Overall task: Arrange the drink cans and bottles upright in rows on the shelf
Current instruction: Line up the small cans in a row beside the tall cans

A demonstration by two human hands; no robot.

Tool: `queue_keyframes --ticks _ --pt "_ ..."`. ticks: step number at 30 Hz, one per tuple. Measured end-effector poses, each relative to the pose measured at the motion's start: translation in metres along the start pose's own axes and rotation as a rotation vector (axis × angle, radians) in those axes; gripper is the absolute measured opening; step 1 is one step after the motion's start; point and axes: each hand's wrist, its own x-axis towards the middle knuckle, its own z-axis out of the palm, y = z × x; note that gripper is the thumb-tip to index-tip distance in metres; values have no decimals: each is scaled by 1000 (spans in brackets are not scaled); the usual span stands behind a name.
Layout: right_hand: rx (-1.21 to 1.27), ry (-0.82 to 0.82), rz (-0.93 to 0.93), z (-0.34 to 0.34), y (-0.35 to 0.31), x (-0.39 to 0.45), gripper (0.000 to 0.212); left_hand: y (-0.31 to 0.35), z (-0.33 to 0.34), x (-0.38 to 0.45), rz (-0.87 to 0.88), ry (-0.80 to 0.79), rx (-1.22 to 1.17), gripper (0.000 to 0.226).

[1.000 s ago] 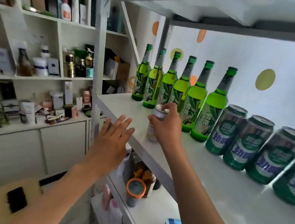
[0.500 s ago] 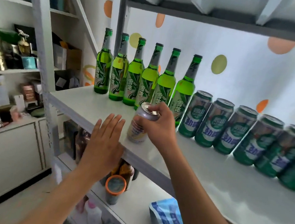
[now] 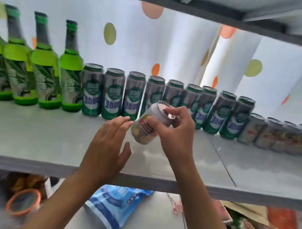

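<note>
Head view, nearest first: below the shelf edge (image 3: 138, 181) we see a lower level with a blue bag (image 3: 115, 206) and an orange-rimmed lid (image 3: 23, 201), left aside as clutter that is not part of the drinks row. Above it our left hand (image 3: 109, 143) hovers flat over the shelf, fingers straight and holding nothing, its tips just beside the can (image 3: 150, 125), probably to steady or guide it. Our right hand (image 3: 174, 134) grips that can from the side and top, fingers curled round it, tilted with its top leaning toward us and clear of the shelf board, so it can be turned upright before it goes down. Behind, green cans (image 3: 113, 93) stand upright, side by side against the dotted backdrop, with green bottles (image 3: 70, 67) to their left. To the right a shorter row of pale cans (image 3: 253, 130) continues; blur makes their labels hard to read, but they seem to match ours, so that end looks like its place.
</note>
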Motion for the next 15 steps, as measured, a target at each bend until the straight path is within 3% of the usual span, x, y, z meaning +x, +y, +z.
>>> queue_keyframes --ticks 9,15 --pt "-39 334 7 -236 21 23 35 194 112 70 190 -142 -147 54" --pt "-80 460 -12 -395 31 28 35 340 186 99 284 -206 -248 54"
